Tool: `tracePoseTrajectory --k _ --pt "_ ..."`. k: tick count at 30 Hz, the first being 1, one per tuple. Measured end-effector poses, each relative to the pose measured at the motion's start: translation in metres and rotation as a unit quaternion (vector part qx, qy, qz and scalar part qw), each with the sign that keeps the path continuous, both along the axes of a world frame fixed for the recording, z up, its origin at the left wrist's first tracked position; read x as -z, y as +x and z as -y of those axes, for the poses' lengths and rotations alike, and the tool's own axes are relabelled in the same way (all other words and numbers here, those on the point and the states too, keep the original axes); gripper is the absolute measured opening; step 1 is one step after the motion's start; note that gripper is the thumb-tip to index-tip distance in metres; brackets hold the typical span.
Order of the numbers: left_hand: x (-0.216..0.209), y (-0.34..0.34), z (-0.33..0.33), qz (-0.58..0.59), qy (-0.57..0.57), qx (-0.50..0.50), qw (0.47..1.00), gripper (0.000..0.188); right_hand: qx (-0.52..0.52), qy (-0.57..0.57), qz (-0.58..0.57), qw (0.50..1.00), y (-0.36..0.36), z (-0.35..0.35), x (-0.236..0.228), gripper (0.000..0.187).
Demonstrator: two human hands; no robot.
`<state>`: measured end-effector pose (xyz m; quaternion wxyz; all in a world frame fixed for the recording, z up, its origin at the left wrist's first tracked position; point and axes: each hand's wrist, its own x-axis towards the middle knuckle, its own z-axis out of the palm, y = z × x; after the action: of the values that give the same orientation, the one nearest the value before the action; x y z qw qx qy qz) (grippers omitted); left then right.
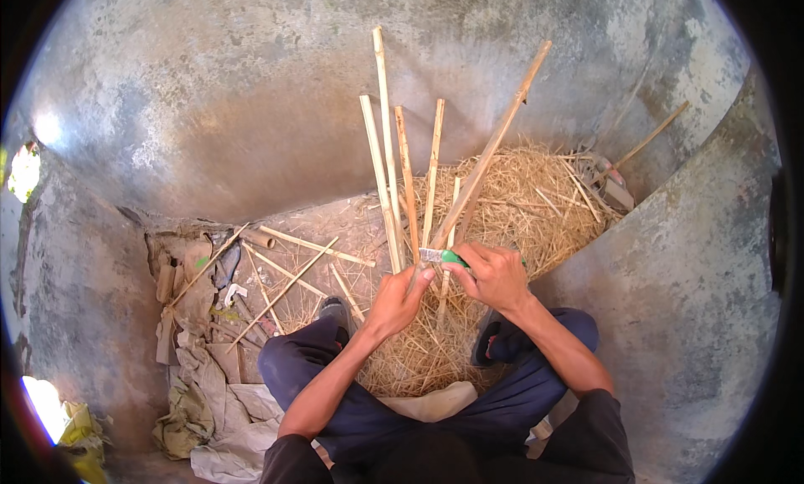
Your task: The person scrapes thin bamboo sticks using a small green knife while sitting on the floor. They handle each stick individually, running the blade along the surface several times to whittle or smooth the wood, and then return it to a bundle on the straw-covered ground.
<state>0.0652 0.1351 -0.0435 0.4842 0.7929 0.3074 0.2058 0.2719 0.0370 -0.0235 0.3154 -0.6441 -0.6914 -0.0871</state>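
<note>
My right hand [494, 276] is closed around a knife with a green handle [454, 259]. Its short grey blade [430, 254] lies against the lower end of a thick wooden stick [494, 141], which slants up and right to the wall. Just left of the blade, my left hand [397, 301] is closed around that stick's near end, thumb toward the blade; the fingers partly hide the end. Beyond both hands, several pale sticks lean on the wall, among them a long one [386, 124] and a browner one [407, 174].
Straw and shavings [523, 187] heap up at the right and spread between my feet. Loose sticks [289, 283] cross on the floor at left, near debris and crumpled sacking [209, 400]. Grey walls [251, 82] stand close around, and another stick [649, 136] leans at far right.
</note>
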Motion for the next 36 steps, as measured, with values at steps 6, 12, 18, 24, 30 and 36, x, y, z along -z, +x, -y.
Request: tracePoseTrajectory --k 6,12,18,24,30,36 --pt "-0.002 -0.002 -0.002 -0.013 0.011 -0.002 1.000 0.052 0.023 0.004 -0.004 1.000 0.007 -0.003 0.008 0.031" --pt "0.002 -0.007 -0.001 -0.030 -0.001 -0.003 1.000 0.052 0.119 0.045 0.001 0.992 0.038 -0.010 -0.005 0.030" --pt "0.014 -0.008 -0.009 -0.010 -0.010 -0.007 1.000 0.045 0.102 0.048 0.008 0.994 0.037 -0.012 -0.003 0.030" --pt "0.028 0.005 -0.006 0.094 -0.039 -0.049 0.994 0.038 0.074 0.045 0.032 0.996 0.025 -0.012 0.001 0.030" --pt "0.007 0.001 0.000 0.001 0.017 -0.041 0.999 0.036 0.062 0.032 0.013 0.997 0.021 -0.013 0.007 0.031" --pt "-0.001 -0.001 0.009 -0.035 0.008 -0.069 0.997 0.035 0.082 -0.026 0.007 0.996 0.020 -0.013 0.007 0.029"
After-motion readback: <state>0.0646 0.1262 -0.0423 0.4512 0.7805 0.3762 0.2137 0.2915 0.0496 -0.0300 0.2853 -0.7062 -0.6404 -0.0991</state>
